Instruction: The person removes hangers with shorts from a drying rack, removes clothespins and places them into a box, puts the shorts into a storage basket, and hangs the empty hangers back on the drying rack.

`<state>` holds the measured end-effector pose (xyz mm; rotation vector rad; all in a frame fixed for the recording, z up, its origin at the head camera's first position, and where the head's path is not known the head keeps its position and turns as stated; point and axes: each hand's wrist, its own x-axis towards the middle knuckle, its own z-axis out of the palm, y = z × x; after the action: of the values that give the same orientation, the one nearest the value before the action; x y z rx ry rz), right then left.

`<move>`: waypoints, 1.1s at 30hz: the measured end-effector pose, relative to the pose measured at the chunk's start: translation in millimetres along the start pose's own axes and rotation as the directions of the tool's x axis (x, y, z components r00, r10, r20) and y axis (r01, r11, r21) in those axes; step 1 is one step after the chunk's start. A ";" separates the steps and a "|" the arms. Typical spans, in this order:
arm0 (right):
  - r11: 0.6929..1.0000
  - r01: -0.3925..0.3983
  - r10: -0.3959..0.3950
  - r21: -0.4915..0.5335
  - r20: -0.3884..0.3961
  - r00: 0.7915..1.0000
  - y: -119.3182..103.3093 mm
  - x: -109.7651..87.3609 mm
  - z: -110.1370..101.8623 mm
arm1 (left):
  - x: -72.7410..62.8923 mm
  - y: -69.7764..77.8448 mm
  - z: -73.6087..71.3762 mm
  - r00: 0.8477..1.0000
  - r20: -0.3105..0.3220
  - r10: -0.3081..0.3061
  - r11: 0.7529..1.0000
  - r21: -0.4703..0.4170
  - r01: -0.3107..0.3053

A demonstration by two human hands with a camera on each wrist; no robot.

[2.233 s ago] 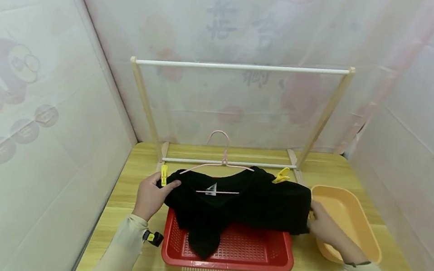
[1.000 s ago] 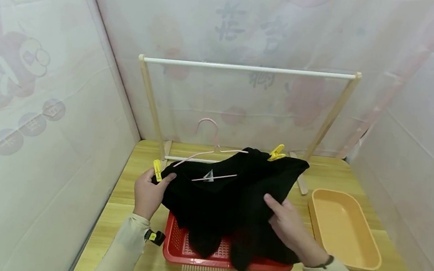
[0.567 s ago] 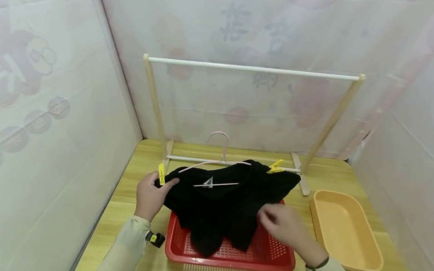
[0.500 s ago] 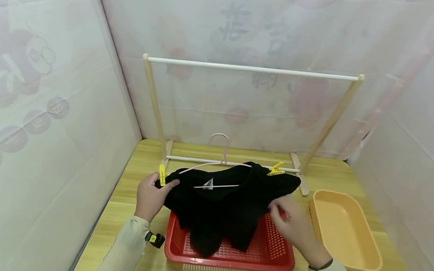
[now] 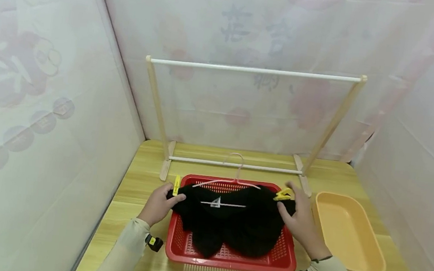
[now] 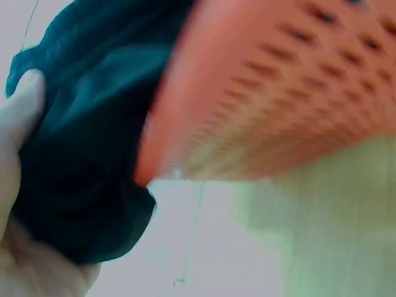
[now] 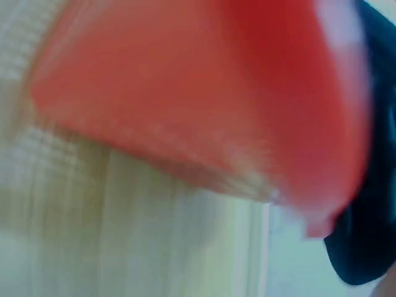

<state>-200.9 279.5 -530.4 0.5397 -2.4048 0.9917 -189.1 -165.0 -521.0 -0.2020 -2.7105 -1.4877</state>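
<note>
A black short-sleeved top [image 5: 254, 239] hangs on a pink hanger [image 5: 237, 180], over the red basket [image 5: 225, 264]. Its white label shows at the neck. My left hand [image 5: 159, 205] pinches the left shoulder, thumb in front, beside an upright yellow clothespin [image 5: 176, 185]. At the right shoulder my right hand [image 5: 304, 224] holds the cloth, thumb in front, just by a second yellow clothespin [image 5: 284, 194]. In the left wrist view, the black cloth [image 6: 93, 142] lies between thumb and fingers. The right wrist view is blurred, with the cloth [image 7: 365, 241] at its edge.
Behind the basket stands a drying rack with a white top rail [image 5: 254, 70] and wooden side posts [image 5: 157, 104]. An orange-yellow tray [image 5: 364, 265] sits to the right on the wooden table [image 5: 128, 215]. Pale patterned sheets wall in the back and sides.
My right hand has moved from the right sleeve's lower edge up to the shoulder by the clothespin. Top and hanger have come down and nearer over the basket; my left hand keeps its hold.
</note>
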 end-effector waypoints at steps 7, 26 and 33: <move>0.993 0.116 -0.119 -0.037 -0.089 0.989 18.9 -14.4 26.0 | -3.6 -21.6 4.4 0.986 0.095 0.140 0.982 0.114 -0.150; 0.981 0.054 -0.077 -0.189 -0.119 0.990 -8.9 -20.2 37.1 | -9.1 -16.9 1.9 1.000 0.005 0.010 0.992 0.123 -0.011; 0.941 0.188 -0.219 -0.280 -0.081 0.972 -9.0 -15.6 36.0 | -10.8 -15.3 1.3 1.000 0.019 -0.010 0.992 0.123 0.008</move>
<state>-193.7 249.9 -556.7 0.6008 -2.2805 0.5765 -180.5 -173.1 -535.6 -0.2010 -2.8104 -1.3225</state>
